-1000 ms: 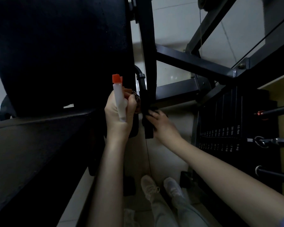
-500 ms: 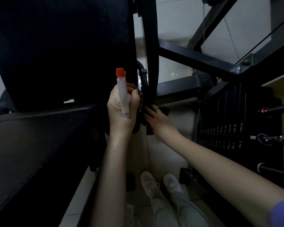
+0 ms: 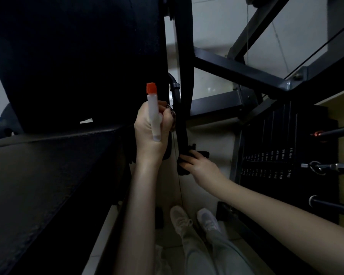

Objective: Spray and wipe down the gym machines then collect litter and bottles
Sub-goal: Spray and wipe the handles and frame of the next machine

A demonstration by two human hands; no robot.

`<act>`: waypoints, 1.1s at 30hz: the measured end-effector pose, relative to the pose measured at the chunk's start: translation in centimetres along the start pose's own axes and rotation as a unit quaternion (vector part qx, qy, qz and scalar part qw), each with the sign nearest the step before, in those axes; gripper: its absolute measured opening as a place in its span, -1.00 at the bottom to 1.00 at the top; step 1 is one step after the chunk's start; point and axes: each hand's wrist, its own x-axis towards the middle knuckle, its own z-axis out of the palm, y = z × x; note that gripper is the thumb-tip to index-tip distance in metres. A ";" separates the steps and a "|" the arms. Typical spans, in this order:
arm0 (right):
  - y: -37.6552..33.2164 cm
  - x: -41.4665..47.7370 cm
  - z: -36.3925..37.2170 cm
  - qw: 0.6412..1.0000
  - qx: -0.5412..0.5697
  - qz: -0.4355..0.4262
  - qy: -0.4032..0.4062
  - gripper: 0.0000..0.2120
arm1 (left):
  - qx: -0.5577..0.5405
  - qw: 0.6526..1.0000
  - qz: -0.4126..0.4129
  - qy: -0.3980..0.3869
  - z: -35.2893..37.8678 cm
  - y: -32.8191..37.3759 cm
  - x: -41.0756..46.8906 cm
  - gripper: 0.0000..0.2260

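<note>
Right hand (image 3: 201,167) fingers closed on a dark crumpled cloth (image 3: 184,167), pressed to the matte black upright bar (image 3: 182,124); lower down the bar than a second ago. Left hand (image 3: 151,128) wrapped round a slim white spray bottle (image 3: 154,114), orange cap up. Beside: smooth black padded seat (image 3: 48,175), labelled weight stack (image 3: 276,161).

Two hands are counted, left (image 3: 151,126) and right (image 3: 201,165). One spray bottle (image 3: 153,114) with one orange cap (image 3: 151,88) is seen, one dark cloth (image 3: 184,165), two shoes (image 3: 180,219) (image 3: 208,219), one weight stack (image 3: 282,155), and three bars (image 3: 336,132) (image 3: 330,167) (image 3: 334,207) at the right edge.
</note>
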 end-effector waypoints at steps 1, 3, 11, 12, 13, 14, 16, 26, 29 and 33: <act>0.0 -0.4 -0.4 0.994 0.094 0.061 0.001 -0.67 | 0.001 1.000 -0.001 0.001 0.0 0.1 0.0 -0.96; 0.0 0.0 -2.0 0.924 0.281 0.258 0.030 -0.61 | 0.001 1.000 -0.011 0.001 0.0 0.0 0.0 -0.96; -0.4 5.7 2.1 0.440 0.694 0.567 0.058 -0.51 | 0.023 0.999 -0.038 0.024 0.1 -0.6 0.1 -0.96; -0.2 5.2 2.6 0.410 0.706 0.575 0.057 -0.49 | 0.022 0.999 -0.039 0.024 0.1 -0.5 0.1 -0.95; 0.0 4.6 3.0 0.390 0.714 0.578 0.062 -0.51 | 0.024 0.999 -0.037 0.022 0.1 -0.5 0.1 -0.95; 0.3 4.4 3.3 0.372 0.728 0.573 0.068 -0.56 | 0.023 0.999 -0.036 0.020 0.2 -0.4 0.0 -0.96; 0.4 4.3 4.1 0.351 0.743 0.563 0.086 -0.63 | 0.029 0.999 -0.035 0.026 0.4 -0.1 0.0 -0.91; -0.6 4.0 6.0 0.258 0.776 0.571 0.076 -0.64 | 0.043 0.999 -0.024 0.023 0.2 -0.3 0.1 -0.95; -2.0 4.2 5.5 0.193 0.786 0.573 0.129 -0.62 | 0.047 0.998 -0.024 0.025 0.1 -0.2 0.1 -0.93; -3.5 3.9 4.5 0.093 0.827 0.528 0.172 -0.70 | 0.044 0.998 -0.030 0.031 0.2 -0.2 0.0 -0.91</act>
